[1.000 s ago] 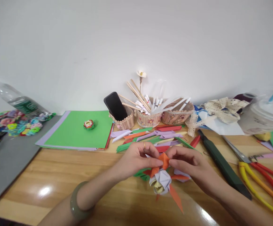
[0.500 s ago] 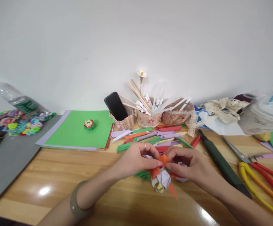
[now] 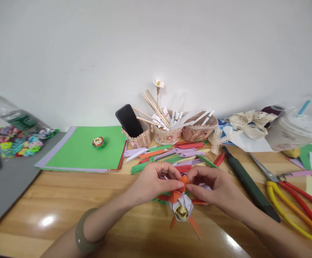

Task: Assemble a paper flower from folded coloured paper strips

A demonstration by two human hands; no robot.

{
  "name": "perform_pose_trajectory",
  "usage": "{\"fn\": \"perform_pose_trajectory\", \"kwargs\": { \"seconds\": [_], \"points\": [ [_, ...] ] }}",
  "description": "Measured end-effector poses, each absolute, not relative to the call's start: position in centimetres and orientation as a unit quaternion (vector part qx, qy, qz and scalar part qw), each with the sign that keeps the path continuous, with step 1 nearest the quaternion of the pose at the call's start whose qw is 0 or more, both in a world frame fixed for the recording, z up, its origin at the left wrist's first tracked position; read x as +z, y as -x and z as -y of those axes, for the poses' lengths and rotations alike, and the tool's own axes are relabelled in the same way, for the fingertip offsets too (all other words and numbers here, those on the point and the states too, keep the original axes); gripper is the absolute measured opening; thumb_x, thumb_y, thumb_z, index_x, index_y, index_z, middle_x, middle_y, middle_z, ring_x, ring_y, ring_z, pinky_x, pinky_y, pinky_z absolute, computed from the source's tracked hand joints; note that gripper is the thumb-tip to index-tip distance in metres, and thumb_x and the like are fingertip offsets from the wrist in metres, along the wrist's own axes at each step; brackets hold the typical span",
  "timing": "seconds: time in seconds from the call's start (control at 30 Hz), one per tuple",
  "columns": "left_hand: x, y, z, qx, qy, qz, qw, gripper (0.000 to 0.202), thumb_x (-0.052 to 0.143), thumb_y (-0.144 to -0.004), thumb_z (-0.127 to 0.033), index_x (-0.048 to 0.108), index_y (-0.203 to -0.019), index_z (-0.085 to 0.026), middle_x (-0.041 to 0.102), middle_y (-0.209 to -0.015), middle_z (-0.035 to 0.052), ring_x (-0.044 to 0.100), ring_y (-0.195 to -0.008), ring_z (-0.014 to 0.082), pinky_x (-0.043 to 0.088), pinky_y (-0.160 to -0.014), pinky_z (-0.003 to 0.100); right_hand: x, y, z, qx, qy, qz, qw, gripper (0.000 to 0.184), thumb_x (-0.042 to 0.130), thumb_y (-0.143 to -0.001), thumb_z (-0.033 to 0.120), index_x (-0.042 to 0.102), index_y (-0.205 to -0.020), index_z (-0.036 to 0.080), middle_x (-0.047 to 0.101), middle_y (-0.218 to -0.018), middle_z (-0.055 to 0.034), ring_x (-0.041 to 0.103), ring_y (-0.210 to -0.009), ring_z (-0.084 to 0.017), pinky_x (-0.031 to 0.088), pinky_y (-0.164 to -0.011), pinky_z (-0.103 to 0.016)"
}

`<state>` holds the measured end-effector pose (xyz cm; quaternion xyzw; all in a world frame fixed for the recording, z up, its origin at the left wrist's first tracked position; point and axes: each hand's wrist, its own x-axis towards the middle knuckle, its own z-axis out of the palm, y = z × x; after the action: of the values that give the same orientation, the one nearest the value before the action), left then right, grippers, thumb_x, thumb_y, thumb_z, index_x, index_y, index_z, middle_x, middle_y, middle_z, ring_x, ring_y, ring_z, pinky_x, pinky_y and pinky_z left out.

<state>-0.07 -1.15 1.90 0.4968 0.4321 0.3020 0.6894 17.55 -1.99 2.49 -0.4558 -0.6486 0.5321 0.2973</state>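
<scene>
Between my two hands is a folded paper flower (image 3: 182, 207) with a pale yellow centre, white-lilac petals around it and orange outer pieces. My left hand (image 3: 156, 182) pinches an orange petal of it between thumb and fingers, from the left. From the right, my right hand (image 3: 211, 182) pinches the same orange petal, its fingertips almost touching the left thumb. Long orange points stick out from the flower's lower side. Behind the hands lie several folded paper strips (image 3: 169, 154) in green, lilac, red and yellow; the hands hide part of them.
A small finished paper flower (image 3: 98, 142) lies on a stack of green paper (image 3: 77, 154). Small wooden baskets hold a phone (image 3: 129, 120), sticks and pens. On the right lie a dark green cutter (image 3: 249, 184), scissors (image 3: 263, 168) and red-handled pliers (image 3: 303, 195). A cup (image 3: 295, 125) stands behind.
The flower has tilted so its yellow centre faces me more, and a second orange point shows below it. Both hands keep their pinch. The whole view has shifted slightly.
</scene>
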Motion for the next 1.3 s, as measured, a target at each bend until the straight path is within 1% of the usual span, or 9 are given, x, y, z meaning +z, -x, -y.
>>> {"fn": "perform_pose_trajectory", "kwargs": {
  "seconds": [0.23,0.37,0.47,0.63,0.77,0.9,1.07,1.2,1.3],
  "points": [
    [1.4,0.1,1.1,0.311,-0.524,-0.430,0.666,0.014,0.069,-0.062,-0.021,0.060,-0.068,-0.012,0.062,-0.063,-0.0003,0.054,-0.054,0.0073,0.042,-0.053,0.019,2.2,-17.5,2.3,0.492,0.451,0.678,0.308,0.008,0.057,-0.075,0.023,0.058,-0.070,0.017,0.053,-0.058,0.0027,0.044,-0.049,-0.008,0.035,-0.044,-0.019],
    [1.5,0.1,1.3,0.317,-0.529,-0.422,0.665,0.013,0.066,-0.066,-0.023,0.061,-0.073,-0.013,0.064,-0.065,0.0012,0.055,-0.054,0.0083,0.043,-0.051,0.020,2.0,-17.5,2.4,0.459,0.455,0.689,0.328,0.012,0.056,-0.076,0.025,0.055,-0.068,0.017,0.055,-0.058,0.0025,0.045,-0.047,-0.008,0.036,-0.042,-0.019],
    [1.6,0.0,1.5,0.345,-0.558,-0.414,0.631,0.009,0.062,-0.070,-0.022,0.061,-0.075,-0.014,0.063,-0.067,0.0004,0.056,-0.056,0.0089,0.044,-0.052,0.020,2.0,-17.5,2.6,0.391,0.467,0.717,0.338,0.012,0.054,-0.078,0.024,0.055,-0.068,0.017,0.056,-0.057,0.0019,0.048,-0.048,-0.009,0.038,-0.043,-0.019],
    [1.7,-0.2,1.8,0.381,-0.642,-0.439,0.500,0.005,0.059,-0.073,-0.017,0.064,-0.073,-0.015,0.065,-0.072,0.0016,0.057,-0.067,0.0114,0.045,-0.060,0.021,1.9,-17.3,3.2,0.221,0.439,0.785,0.378,0.009,0.051,-0.077,0.015,0.058,-0.073,0.018,0.063,-0.062,-0.0013,0.057,-0.054,-0.012,0.044,-0.050,-0.022],
    [1.3,-0.2,1.7,0.360,-0.635,-0.458,0.506,0.006,0.059,-0.072,-0.017,0.063,-0.076,-0.016,0.065,-0.073,0.0011,0.057,-0.066,0.0111,0.045,-0.058,0.021,1.7,-17.3,3.3,0.139,0.428,0.801,0.396,0.011,0.051,-0.078,0.014,0.057,-0.072,0.021,0.064,-0.061,-0.0018,0.057,-0.053,-0.013,0.044,-0.049,-0.023],
    [1.0,-0.2,1.6,0.339,-0.623,-0.477,0.520,0.004,0.058,-0.069,-0.015,0.062,-0.071,-0.015,0.062,-0.066,-0.0006,0.053,-0.058,0.0096,0.042,-0.054,0.020,1.8,-17.4,3.1,0.158,0.428,0.802,0.386,0.010,0.051,-0.077,0.014,0.058,-0.074,0.021,0.065,-0.063,-0.0013,0.058,-0.054,-0.013,0.045,-0.050,-0.023],
    [0.9,-0.2,1.7,0.365,-0.659,-0.471,0.458,0.006,0.056,-0.068,-0.011,0.056,-0.064,-0.015,0.058,-0.064,-0.0015,0.050,-0.059,0.0095,0.039,-0.054,0.020,2.1,-17.5,2.7,0.242,0.460,0.793,0.319,0.012,0.051,-0.078,0.016,0.058,-0.069,0.018,0.063,-0.062,-0.0010,0.058,-0.054,-0.012,0.045,-0.051,-0.022],
    [0.9,-0.3,1.9,0.368,-0.700,-0.463,0.400,0.012,0.054,-0.066,-0.006,0.052,-0.059,-0.016,0.053,-0.060,-0.0028,0.047,-0.058,0.0092,0.037,-0.055,0.020,1.9,-17.5,2.6,0.201,0.417,0.827,0.320,0.016,0.048,-0.082,0.016,0.060,-0.070,0.017,0.062,-0.066,-0.0042,0.057,-0.060,-0.014,0.045,-0.054,-0.025],
    [1.1,-0.1,1.9,0.373,-0.703,-0.431,0.426,0.011,0.057,-0.066,-0.009,0.052,-0.060,-0.016,0.051,-0.067,-0.0012,0.048,-0.064,0.0104,0.039,-0.058,0.021,1.8,-17.6,2.7,0.176,0.391,0.841,0.328,0.016,0.049,-0.082,0.015,0.062,-0.073,0.018,0.064,-0.071,-0.0059,0.058,-0.064,-0.016,0.046,-0.057,-0.026]
  ]
}}
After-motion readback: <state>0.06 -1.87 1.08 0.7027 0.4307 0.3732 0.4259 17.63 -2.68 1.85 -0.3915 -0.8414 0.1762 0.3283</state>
